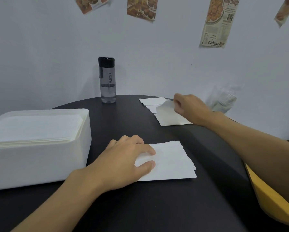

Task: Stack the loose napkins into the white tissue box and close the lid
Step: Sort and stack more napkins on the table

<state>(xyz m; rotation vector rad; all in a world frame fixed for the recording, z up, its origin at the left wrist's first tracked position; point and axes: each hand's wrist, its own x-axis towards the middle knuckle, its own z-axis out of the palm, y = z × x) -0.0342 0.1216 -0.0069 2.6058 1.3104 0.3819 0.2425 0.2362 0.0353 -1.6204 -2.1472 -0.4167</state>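
The white tissue box (40, 162) stands at the left of the black round table, open on top, with a stack of napkins (35, 127) filling it to the rim. No lid is in view. My left hand (123, 162) rests on a small pile of loose napkins (172, 162) in the middle of the table, thumb and fingers lying on its left edge. My right hand (189, 108) reaches to the far right and pinches a napkin (165, 108), lifting it off several more napkins (153, 101) spread there.
A clear water bottle (107, 80) with a black cap stands at the table's far edge by the wall. A crumpled clear plastic wrapper (224, 101) lies behind my right hand. A yellow chair (274, 201) sits at the lower right. Paper clippings hang on the wall.
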